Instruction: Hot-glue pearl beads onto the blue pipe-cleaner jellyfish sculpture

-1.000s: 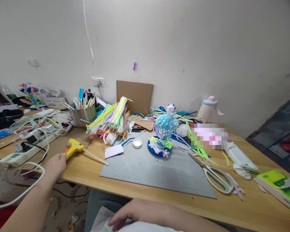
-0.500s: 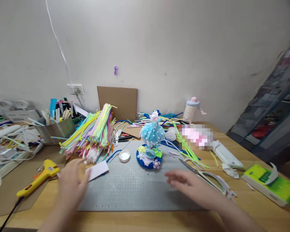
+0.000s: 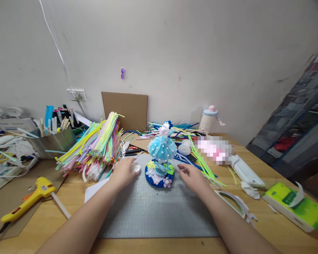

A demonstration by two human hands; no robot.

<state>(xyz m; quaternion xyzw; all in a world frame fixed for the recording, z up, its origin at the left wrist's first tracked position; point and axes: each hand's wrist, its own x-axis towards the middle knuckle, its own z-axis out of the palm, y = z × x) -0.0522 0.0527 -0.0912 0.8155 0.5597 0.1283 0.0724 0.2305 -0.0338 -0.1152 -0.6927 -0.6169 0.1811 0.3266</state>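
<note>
A pipe-cleaner figure (image 3: 162, 146) with a fluffy light-blue skirt dotted with white beads stands upright on a round dark-blue base (image 3: 151, 182). Flowers and green leaves decorate that base. My left hand (image 3: 124, 173) is to the left of it, fingers apart, over the edge of a small round white dish (image 3: 136, 168); whether it touches the dish I cannot tell. Close to the base's right side is my right hand (image 3: 192, 178), its fingers slightly curled and spread, holding nothing. Both hands are over the grey cutting mat (image 3: 159, 215).
Pipe cleaners (image 3: 103, 141) are heaped at left behind a white card (image 3: 93, 188). A yellow glue gun (image 3: 29, 199) lies far left. Scissors (image 3: 233, 201) lie beside my right forearm. A green tissue pack (image 3: 294, 204) is at right, a bottle (image 3: 208, 120) at the back.
My left hand has moved forward and right, from beside the card to the dish. My right hand has moved forward and slightly left toward the figure's base. The view has shifted slightly.
</note>
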